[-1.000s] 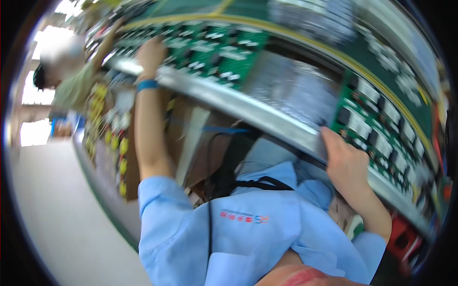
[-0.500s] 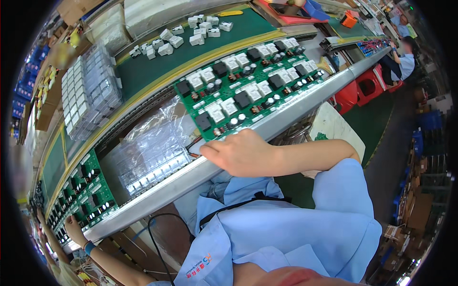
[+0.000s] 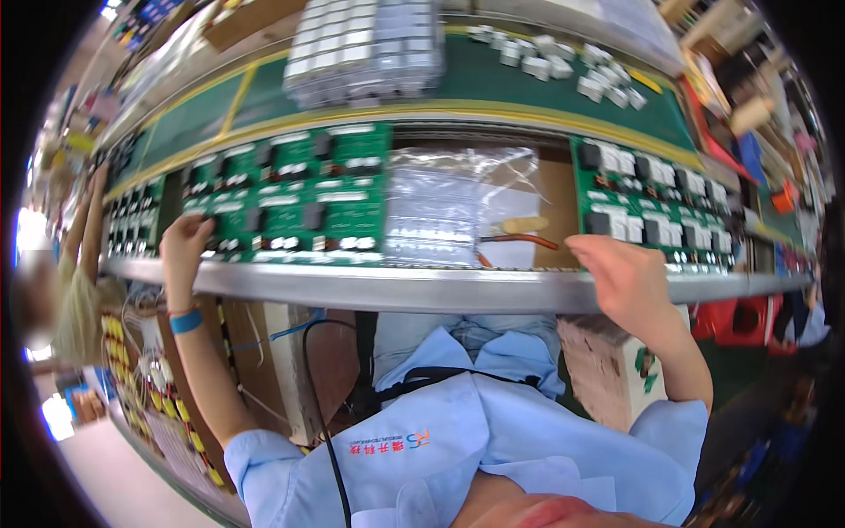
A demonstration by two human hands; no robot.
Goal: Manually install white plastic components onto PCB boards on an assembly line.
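Note:
A green circuit board with black blocks and small capacitors lies on the rails at the left. At its lower left edge, my left hand has thumb and fingers pinched together on the board. A second green circuit board, bearing white relays beside the black ones, lies at the right. My right hand is closed at that board's lower left corner, fingertips pressed together; the exact contact is partly hidden. Between the boards are a clear plastic tray and an orange-handled tool.
A metal rail runs along the front. Stacked clear trays of white relays stand behind, with loose white relays on the green bench to their right. Another person's arm reaches in at far left, near another board.
The view has swung left, bringing the left board and my left hand nearer the middle. My right hand is still at the right board's corner, with its fingers now pointing up more.

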